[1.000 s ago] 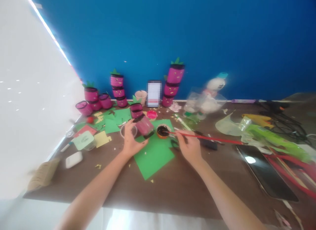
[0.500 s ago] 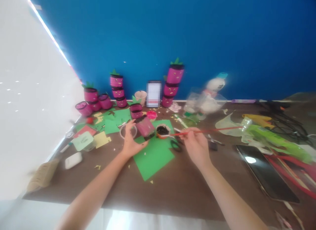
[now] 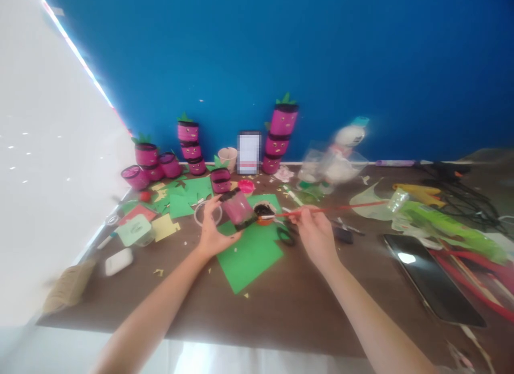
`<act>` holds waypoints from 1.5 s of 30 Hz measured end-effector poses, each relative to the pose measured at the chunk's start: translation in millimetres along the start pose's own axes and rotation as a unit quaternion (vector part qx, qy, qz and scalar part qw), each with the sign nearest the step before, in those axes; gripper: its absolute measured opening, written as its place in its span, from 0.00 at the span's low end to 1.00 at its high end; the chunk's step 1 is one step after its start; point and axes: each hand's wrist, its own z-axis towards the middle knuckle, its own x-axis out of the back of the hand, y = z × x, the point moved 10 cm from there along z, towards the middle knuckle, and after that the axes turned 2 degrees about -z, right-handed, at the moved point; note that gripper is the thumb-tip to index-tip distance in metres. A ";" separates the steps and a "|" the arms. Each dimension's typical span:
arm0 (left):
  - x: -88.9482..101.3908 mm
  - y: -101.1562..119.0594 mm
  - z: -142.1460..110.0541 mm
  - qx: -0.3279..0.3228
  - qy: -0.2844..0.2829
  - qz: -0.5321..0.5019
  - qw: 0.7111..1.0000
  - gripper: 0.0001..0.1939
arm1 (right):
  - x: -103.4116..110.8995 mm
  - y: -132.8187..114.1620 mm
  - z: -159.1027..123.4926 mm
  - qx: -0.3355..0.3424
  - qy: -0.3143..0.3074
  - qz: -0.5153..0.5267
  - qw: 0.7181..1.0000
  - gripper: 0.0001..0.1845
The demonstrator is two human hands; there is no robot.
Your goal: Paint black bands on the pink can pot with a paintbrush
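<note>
In my left hand I hold a tilted magenta paper cup with black paint along its ends. My right hand pinches a red paintbrush, its tip pointing left toward the cup's black edge. Just behind the tip is a small pot of black paint; whether the bristles touch the pot or the cup, I cannot tell. Under the cup lies a green paper sheet. A smaller magenta cup stands behind it, beside a pot of pink paint.
Stacked magenta cups with green paper leaves line the blue wall. Scissors lie near my right hand. A large phone is at the right, cables behind it. A white case and a twine roll sit left.
The brush and my right hand have shifted slightly left, bringing the tip nearer the cup's black edge. My left hand keeps hold of the cup in nearly the same place.
</note>
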 end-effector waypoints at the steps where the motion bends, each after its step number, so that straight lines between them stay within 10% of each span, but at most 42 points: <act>1: 0.3 0.0 -0.1 0.001 0.001 0.001 1.000 0.44 | 2.3 -0.6 0.8 0.004 0.008 -0.003 1.000 0.14; 45: 3.8 -6.9 -1.9 0.025 0.024 -0.001 0.999 0.42 | 5.8 0.9 -8.8 -0.054 0.076 0.059 0.994 0.11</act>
